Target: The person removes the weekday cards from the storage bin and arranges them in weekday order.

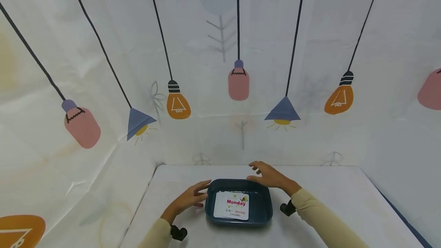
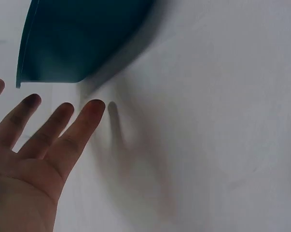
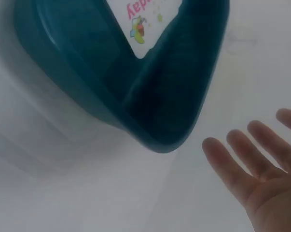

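A dark teal rectangular tray (image 1: pixel 260 206) with raised walls sits on the white table in the head view. Inside it, toward the left, lies a white card (image 1: pixel 224 206) printed "Monday" in pink. My left hand (image 1: pixel 190 198) is beside the tray's left wall, fingers spread and loosely bent. In the left wrist view, a gap shows between those fingertips (image 2: pixel 94 107) and the tray (image 2: pixel 87 43). Over by the far right corner is my right hand (image 1: pixel 270 176), holding nothing. The right wrist view shows its fingers (image 3: pixel 227 164) apart from the tray's corner (image 3: pixel 167 145).
The white table (image 1: pixel 193 236) meets a pale wall cloth (image 1: pixel 206 133) at its far edge. Pictures of hanging lamps and bulbs, such as a pink lamp (image 1: pixel 239 83), are printed on the cloth. Dark bands with small black pieces (image 1: pixel 179 233) circle both wrists.
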Tool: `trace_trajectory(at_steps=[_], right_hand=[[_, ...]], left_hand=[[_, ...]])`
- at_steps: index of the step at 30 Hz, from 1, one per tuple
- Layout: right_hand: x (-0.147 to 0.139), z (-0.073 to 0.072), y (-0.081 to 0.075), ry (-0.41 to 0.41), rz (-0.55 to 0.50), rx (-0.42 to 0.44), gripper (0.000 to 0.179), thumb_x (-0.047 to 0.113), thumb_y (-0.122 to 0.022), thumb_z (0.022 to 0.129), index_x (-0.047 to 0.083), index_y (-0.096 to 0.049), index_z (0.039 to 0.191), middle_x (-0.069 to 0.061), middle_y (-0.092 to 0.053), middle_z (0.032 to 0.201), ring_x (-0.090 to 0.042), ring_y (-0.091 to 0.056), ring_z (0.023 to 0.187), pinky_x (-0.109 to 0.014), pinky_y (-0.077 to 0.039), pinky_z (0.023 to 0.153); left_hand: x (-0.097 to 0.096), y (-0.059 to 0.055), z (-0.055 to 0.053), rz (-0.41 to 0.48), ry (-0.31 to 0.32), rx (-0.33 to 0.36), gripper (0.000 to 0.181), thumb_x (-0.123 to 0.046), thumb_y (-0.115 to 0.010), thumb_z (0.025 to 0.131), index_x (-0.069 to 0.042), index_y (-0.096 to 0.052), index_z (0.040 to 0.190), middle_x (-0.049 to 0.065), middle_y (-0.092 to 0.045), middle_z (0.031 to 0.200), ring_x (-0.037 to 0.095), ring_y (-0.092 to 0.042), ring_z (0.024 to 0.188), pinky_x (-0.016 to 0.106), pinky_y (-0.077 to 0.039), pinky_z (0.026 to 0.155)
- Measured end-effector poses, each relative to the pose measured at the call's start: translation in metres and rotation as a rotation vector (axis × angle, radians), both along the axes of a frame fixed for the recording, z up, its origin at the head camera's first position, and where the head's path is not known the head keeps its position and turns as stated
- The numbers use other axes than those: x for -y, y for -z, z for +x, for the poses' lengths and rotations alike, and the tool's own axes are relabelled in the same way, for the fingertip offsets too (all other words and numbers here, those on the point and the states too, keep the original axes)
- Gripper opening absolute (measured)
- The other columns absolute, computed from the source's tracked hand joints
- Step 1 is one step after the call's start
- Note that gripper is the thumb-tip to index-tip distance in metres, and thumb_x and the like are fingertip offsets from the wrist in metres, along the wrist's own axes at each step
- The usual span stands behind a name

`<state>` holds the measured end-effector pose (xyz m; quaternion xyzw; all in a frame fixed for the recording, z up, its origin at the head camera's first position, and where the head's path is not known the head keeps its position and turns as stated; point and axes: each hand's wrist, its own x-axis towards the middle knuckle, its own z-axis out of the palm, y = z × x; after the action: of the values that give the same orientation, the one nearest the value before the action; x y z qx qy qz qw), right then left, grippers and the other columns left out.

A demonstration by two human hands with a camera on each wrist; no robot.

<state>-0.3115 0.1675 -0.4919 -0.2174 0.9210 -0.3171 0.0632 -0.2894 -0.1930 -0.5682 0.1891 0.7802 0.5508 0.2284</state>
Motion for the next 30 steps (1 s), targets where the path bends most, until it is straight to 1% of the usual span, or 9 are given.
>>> trace_trajectory(at_steps=[2,7,8,11,14,18,20,23,30], right_hand=[[0.003,-0.001,-0.001,-0.036,-0.013,-0.005,0.058,0.051,-0.062,0.082,0.014,-0.052,0.125,-0.007,-0.056,0.122,-0.029,-0.058,0.108,-0.045,-0.051,0.086],[0.011,-0.004,-0.002,-0.132,-0.007,-0.015,0.048,0.051,-0.059,0.085,0.015,-0.058,0.117,-0.004,-0.062,0.111,-0.019,-0.061,0.1,-0.038,-0.052,0.083],[0.013,-0.005,-0.001,-0.149,-0.001,-0.009,0.049,0.052,-0.058,0.085,0.014,-0.058,0.116,-0.002,-0.063,0.11,-0.017,-0.061,0.098,-0.037,-0.053,0.082],[0.016,-0.004,0.002,-0.204,0.005,0.022,0.048,0.049,-0.059,0.086,0.011,-0.059,0.116,-0.005,-0.064,0.11,-0.016,-0.062,0.097,-0.037,-0.053,0.081],[0.019,-0.004,0.009,-0.238,0.031,0.032,0.049,0.049,-0.058,0.086,0.009,-0.059,0.116,0.0,-0.065,0.108,-0.014,-0.063,0.096,-0.035,-0.053,0.081],[0.022,-0.001,0.016,-0.25,0.072,0.036,0.047,0.049,-0.057,0.087,0.012,-0.06,0.115,0.005,-0.065,0.105,-0.01,-0.062,0.095,-0.034,-0.052,0.082],[0.023,-0.001,0.019,-0.251,0.083,0.038,0.045,0.048,-0.058,0.087,0.012,-0.06,0.114,0.005,-0.065,0.105,-0.011,-0.062,0.096,-0.035,-0.052,0.083],[0.025,-0.001,0.02,-0.252,0.085,0.043,0.044,0.045,-0.058,0.088,0.011,-0.06,0.114,0.003,-0.066,0.106,-0.012,-0.062,0.096,-0.037,-0.052,0.083],[0.027,-0.003,0.023,-0.234,0.126,0.071,0.044,0.046,-0.058,0.088,0.011,-0.061,0.114,0.006,-0.066,0.102,-0.008,-0.061,0.091,-0.032,-0.052,0.08]], left_hand=[[0.0,0.001,0.0,0.024,-0.001,0.014,0.056,-0.027,-0.054,0.094,-0.021,-0.031,0.145,0.013,-0.029,0.152,0.04,-0.041,0.129,0.046,-0.053,0.084],[0.0,0.005,0.0,0.099,-0.021,0.039,0.055,-0.021,-0.054,0.094,-0.016,-0.033,0.144,0.015,-0.027,0.152,0.041,-0.037,0.132,0.045,-0.052,0.085],[0.0,0.006,0.001,0.114,-0.029,0.049,0.055,-0.02,-0.054,0.094,-0.016,-0.033,0.144,0.016,-0.026,0.152,0.041,-0.036,0.132,0.045,-0.052,0.085],[-0.003,0.012,0.006,0.143,-0.064,0.076,0.056,-0.019,-0.055,0.093,-0.019,-0.033,0.144,0.015,-0.022,0.154,0.041,-0.036,0.133,0.045,-0.052,0.085],[-0.005,0.02,0.01,0.176,-0.085,0.099,0.056,-0.018,-0.054,0.093,-0.021,-0.032,0.145,0.015,-0.018,0.155,0.041,-0.033,0.134,0.048,-0.051,0.086],[-0.009,0.027,0.016,0.218,-0.091,0.128,0.056,-0.019,-0.053,0.094,-0.022,-0.031,0.145,0.015,-0.016,0.155,0.04,-0.03,0.136,0.052,-0.05,0.086],[-0.012,0.03,0.017,0.233,-0.094,0.134,0.056,-0.02,-0.053,0.094,-0.023,-0.031,0.145,0.016,-0.015,0.155,0.04,-0.029,0.136,0.052,-0.05,0.086],[-0.015,0.032,0.019,0.237,-0.109,0.122,0.056,-0.022,-0.053,0.094,-0.024,-0.031,0.145,0.016,-0.016,0.155,0.041,-0.029,0.136,0.05,-0.05,0.086],[-0.021,0.033,0.022,0.241,-0.146,0.085,0.055,-0.021,-0.053,0.095,-0.024,-0.032,0.145,0.016,-0.02,0.154,0.041,-0.031,0.135,0.047,-0.052,0.085]])
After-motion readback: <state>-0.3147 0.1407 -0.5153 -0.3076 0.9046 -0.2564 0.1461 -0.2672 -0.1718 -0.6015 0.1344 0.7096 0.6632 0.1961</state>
